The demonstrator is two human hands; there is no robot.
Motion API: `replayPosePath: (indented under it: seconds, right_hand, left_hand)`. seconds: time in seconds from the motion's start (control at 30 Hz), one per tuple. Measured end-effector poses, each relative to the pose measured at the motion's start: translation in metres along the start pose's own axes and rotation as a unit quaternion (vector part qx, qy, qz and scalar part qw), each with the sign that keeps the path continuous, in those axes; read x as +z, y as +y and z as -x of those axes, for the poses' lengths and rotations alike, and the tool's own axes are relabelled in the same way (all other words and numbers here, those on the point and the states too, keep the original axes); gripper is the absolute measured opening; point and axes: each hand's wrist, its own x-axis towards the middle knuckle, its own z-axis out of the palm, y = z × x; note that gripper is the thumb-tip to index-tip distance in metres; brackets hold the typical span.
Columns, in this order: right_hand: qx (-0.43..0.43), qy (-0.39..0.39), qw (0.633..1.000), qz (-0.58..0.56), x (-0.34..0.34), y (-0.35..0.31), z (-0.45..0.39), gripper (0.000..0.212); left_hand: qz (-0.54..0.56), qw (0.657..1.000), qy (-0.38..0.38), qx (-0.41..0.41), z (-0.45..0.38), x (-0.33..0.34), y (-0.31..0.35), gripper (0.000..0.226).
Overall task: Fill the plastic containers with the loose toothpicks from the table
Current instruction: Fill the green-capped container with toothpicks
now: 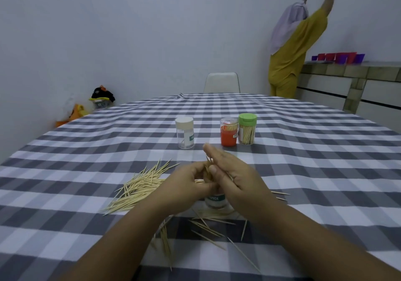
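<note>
A clear plastic container [215,200] with a green label stands on the checked tablecloth [303,150], mostly hidden behind my hands. Right above it, my left hand [184,185] and my right hand [234,176] meet around a small bundle of toothpicks [208,168]. The left hand's fingers curl round the bundle; the right hand's straight fingers press against it from the right. A big pile of loose toothpicks [138,187] lies to the left, and scattered toothpicks [208,228] lie in front of the container.
Farther back stand a clear container with a white lid [184,132], an orange container [229,131] and a green-lidded container [247,128] holding toothpicks. A white chair [221,82] is at the table's far side. A person in yellow [297,48] reaches up the wall at the right.
</note>
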Motion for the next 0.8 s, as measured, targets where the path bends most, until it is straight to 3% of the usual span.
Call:
replayPosePath:
  seconds: [0.23,0.4,0.5,0.7,0.8]
  right_hand:
    - [-0.049,0.057,0.993,0.093,-0.001,0.006,-0.003,0.040]
    - [0.032,0.101,0.989,0.107,-0.006,0.011,-0.005,0.027]
    - [0.026,0.071,0.993,0.087,-0.008,0.009,-0.003,0.024]
    - [0.004,0.089,0.990,0.109,-0.008,0.008,-0.001,0.043]
    - [-0.001,0.009,0.986,0.168,-0.008,0.008,-0.001,0.057]
  left_hand:
    - [-0.023,1.000,0.014,-0.003,-0.003,0.005,-0.003,0.022]
    - [-0.003,1.000,-0.001,-0.020,-0.002,0.003,-0.002,0.034]
    - [-0.002,1.000,0.007,-0.015,-0.002,0.004,-0.002,0.032]
    - [-0.016,0.999,0.024,-0.015,-0.002,0.005,-0.003,0.037]
    - [-0.078,0.996,0.031,-0.010,-0.003,0.006,-0.008,0.039]
